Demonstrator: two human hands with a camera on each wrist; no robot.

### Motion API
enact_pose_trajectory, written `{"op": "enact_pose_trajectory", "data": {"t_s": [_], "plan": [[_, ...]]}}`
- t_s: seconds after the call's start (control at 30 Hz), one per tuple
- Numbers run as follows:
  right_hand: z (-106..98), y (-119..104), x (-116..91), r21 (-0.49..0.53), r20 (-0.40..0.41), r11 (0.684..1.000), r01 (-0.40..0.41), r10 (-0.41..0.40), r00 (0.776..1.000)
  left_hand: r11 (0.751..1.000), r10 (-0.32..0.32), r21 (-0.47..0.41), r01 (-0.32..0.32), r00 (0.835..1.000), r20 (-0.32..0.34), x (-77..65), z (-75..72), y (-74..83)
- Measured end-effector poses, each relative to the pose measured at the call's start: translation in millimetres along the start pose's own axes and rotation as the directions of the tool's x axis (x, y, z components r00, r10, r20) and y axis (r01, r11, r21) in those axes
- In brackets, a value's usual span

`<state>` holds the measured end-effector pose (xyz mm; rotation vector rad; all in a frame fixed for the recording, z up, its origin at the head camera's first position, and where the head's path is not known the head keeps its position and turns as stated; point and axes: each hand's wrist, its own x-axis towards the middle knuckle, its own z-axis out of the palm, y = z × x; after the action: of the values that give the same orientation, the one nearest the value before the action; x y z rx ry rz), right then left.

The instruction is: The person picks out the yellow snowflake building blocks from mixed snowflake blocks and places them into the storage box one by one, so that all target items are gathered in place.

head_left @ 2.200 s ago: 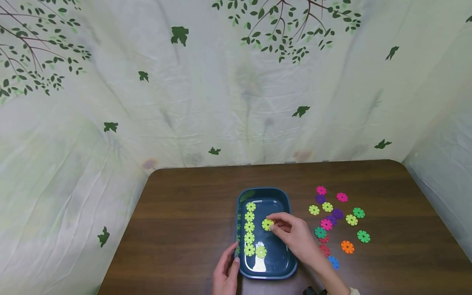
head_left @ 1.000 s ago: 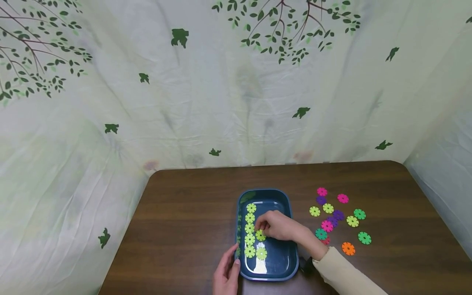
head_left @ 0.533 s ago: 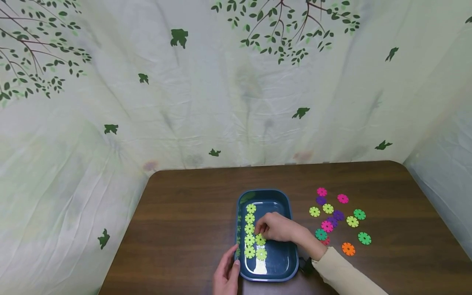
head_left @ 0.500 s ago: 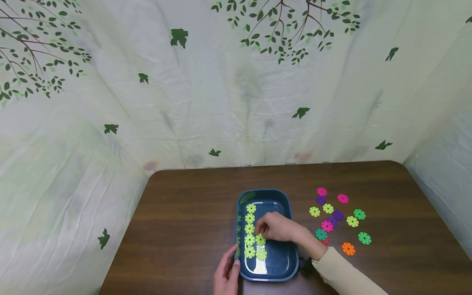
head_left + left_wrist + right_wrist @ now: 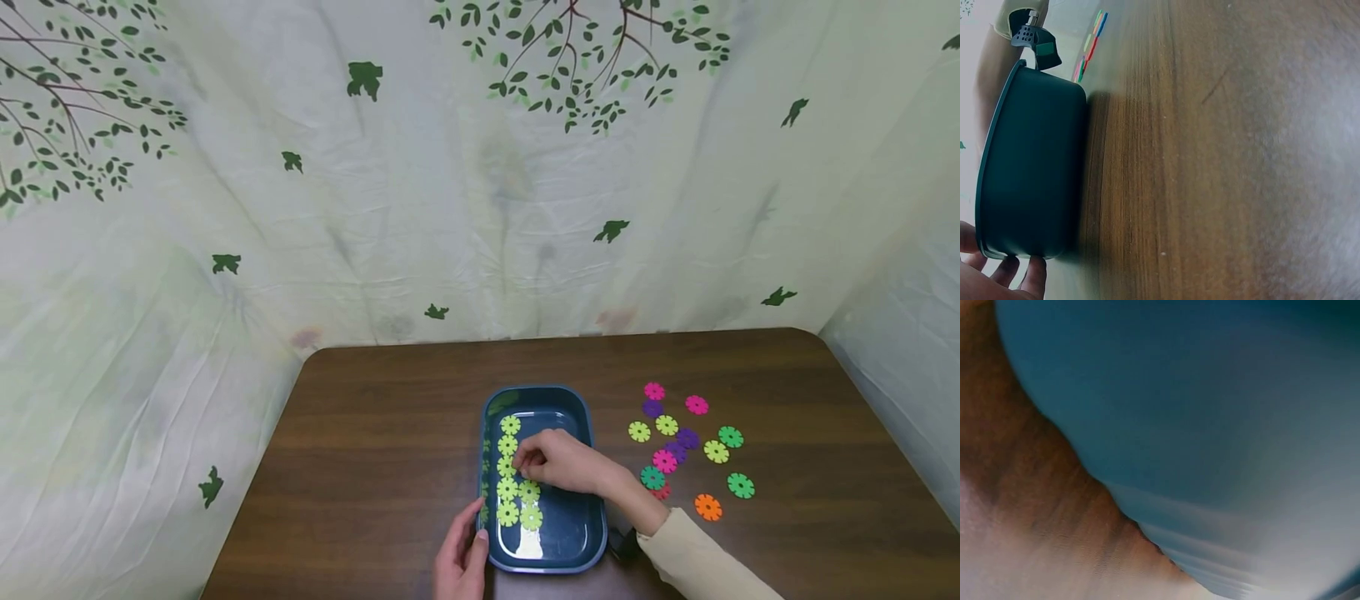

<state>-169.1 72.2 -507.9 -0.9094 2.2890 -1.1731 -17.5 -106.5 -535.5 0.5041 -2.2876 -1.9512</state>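
A dark blue tray (image 5: 562, 533) stands on the table with yellow flower-shaped discs in it. Several discs (image 5: 507, 488) form a column along its left side. Two more sit beside them, the upper disc (image 5: 529, 492) just in front of my right fingertips. My right hand (image 5: 562, 461) reaches over the tray's right wall with curled fingers, its tips at the left column. Whether they pinch a disc is hidden. At the tray's front left corner my left hand (image 5: 459, 554) holds the rim and wall. The left wrist view shows its fingers (image 5: 1035, 275) against the tray wall.
Flower discs in several colours lie on the brown table (image 5: 375, 450) right of the tray, among them an orange disc (image 5: 708, 507) and a green disc (image 5: 741, 486). A dark wrist device (image 5: 622, 543) is beside the tray. A leaf-patterned curtain (image 5: 450, 208) hangs behind.
My right hand has brought a pinched yellow disc down into the tray beside the left column. That disc has slid towards the front one; my fingertips have since shifted up and left. Left hand unchanged.
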Motion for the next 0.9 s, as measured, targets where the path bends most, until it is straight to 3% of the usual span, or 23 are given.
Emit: {"op": "enact_pose_trajectory", "data": {"t_s": [0.23,0.5,0.9], "plan": [[2.2,0.1,-3.1,0.093,-0.049,0.995,0.037,-0.032,0.998,1.000,0.026,-0.006,-0.026,1.000,0.003,0.7,0.2,-2.5],[2.0,-6.6,-17.0,0.073,-0.136,0.996,0.056,-0.046,0.990,0.998,0.046,-0.035,-0.046,0.999,-0.003,2.1,1.1,-5.1],[-1.9,-10.1,-52.8,0.092,-0.267,0.995,0.023,0.002,0.964,0.998,0.051,-0.024,-0.051,0.999,0.004,2.2,0.8,-3.7]]}}
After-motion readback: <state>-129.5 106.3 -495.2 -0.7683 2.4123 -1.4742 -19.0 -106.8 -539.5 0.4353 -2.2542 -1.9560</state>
